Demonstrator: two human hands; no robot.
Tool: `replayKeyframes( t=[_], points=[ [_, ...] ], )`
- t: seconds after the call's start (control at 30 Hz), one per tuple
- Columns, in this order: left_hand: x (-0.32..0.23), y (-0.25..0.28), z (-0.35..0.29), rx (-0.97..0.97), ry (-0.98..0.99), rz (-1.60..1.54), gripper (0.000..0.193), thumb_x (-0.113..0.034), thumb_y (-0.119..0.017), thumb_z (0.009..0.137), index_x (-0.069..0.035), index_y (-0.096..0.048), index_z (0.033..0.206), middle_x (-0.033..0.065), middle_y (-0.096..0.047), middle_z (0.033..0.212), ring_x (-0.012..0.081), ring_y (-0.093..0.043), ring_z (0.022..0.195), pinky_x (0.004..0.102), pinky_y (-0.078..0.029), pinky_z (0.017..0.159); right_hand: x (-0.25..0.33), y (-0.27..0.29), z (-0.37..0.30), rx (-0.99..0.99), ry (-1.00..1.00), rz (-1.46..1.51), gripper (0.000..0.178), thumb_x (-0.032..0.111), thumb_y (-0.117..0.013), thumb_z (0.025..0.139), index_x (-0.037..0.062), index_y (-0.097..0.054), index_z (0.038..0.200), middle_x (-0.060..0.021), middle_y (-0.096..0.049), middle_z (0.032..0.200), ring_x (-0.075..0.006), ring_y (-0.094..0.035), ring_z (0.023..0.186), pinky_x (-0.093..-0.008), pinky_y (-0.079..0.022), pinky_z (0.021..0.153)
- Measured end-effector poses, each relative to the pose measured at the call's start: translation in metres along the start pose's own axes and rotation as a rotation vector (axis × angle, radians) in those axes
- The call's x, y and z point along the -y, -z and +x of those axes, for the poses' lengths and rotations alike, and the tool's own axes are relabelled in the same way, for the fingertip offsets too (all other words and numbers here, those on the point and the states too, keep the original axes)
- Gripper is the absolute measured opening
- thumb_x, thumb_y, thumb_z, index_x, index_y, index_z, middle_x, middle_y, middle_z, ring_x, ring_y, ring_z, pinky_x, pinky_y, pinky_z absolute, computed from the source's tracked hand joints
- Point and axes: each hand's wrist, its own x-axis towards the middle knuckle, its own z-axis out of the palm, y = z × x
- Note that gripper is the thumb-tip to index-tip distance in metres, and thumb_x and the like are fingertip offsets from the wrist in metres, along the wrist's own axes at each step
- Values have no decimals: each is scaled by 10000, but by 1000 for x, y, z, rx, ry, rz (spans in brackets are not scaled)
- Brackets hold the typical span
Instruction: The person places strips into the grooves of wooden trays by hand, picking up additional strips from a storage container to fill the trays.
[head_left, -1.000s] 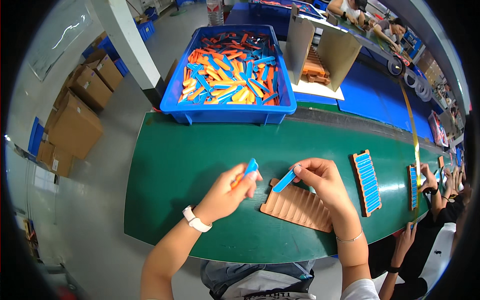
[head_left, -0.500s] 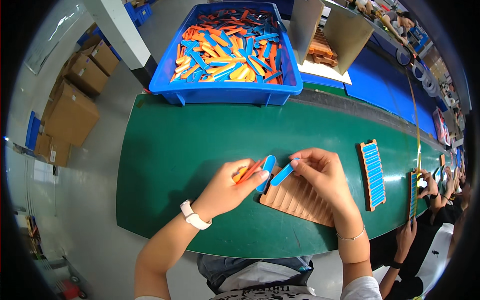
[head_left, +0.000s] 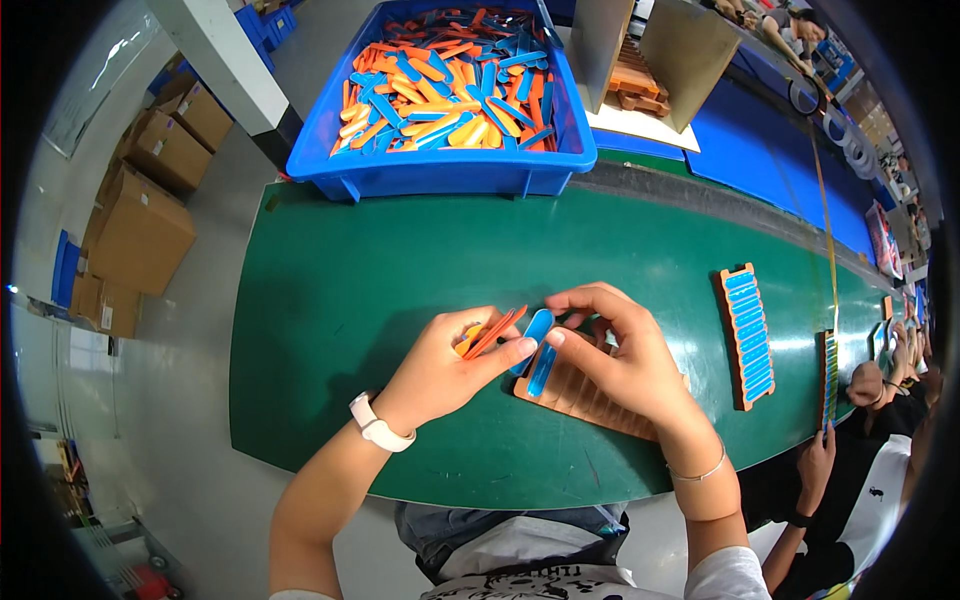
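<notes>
Head view: the left hand (head_left: 455, 360) is clamped on several orange strips (head_left: 492, 333) and a blue strip (head_left: 537, 326). The right hand (head_left: 630, 355) is just beside it, over the brown tray (head_left: 597, 408), thumb and forefinger curled; whether they grip anything cannot be told. The tray lies near the table's (head_left: 400, 265) near edge, partly hidden, with another blue strip (head_left: 541, 371) at its left end. A filled tray (head_left: 747, 335) lies nearer the table's right end. A blue bin (head_left: 430, 182) of loose strips stands at the far edge, toward the left corner.
</notes>
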Motion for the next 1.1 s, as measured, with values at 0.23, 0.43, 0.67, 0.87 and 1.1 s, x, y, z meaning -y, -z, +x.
replayKeyframes(
  t=[0.23,0.43,0.67,0.87,1.1],
  points=[
    [-4,-7,-1,41,-16,-86,228,-260,-550,954,-39,-598,927,-81,-378,599,4,-329,521,189,-262,475,-4,10,-1,-12,-163,88,198,111,-663,860,-36,-645,991,-60,-670,772,-49,-574,654,-222,-474,587],
    [-8,2,1,14,137,-416,233,-285,-482,986,-55,-482,946,-70,-292,569,13,-226,476,199,-196,436,-11,16,-3,90,-90,-341,254,130,-745,745,-3,-656,942,-132,-622,905,-264,-599,854,-352,-488,764],
    [-6,7,-2,220,174,-485,296,-293,-459,997,-31,-495,864,-67,-276,539,32,-219,453,220,-197,428,-6,18,-8,42,-77,-379,402,175,-766,726,16,-617,1064,-117,-594,945,-293,-551,968,-382,-457,824],
    [-10,-1,-7,467,230,-552,336,-356,-487,981,-27,-540,935,-67,-306,597,27,-251,496,209,-206,454,2,8,-10,206,-52,371,316,118,-707,822,23,-611,1106,-43,-610,994,-135,-585,855,-262,-467,645],
    [-7,5,-6,512,237,-555,277,-301,-383,1000,-41,-472,1034,-46,-334,653,33,-262,527,195,-225,471,-9,56,-5,-25,-211,41,166,144,-655,866,-16,-672,906,-78,-686,805,-122,-638,774,-268,-499,725]
  ],
)
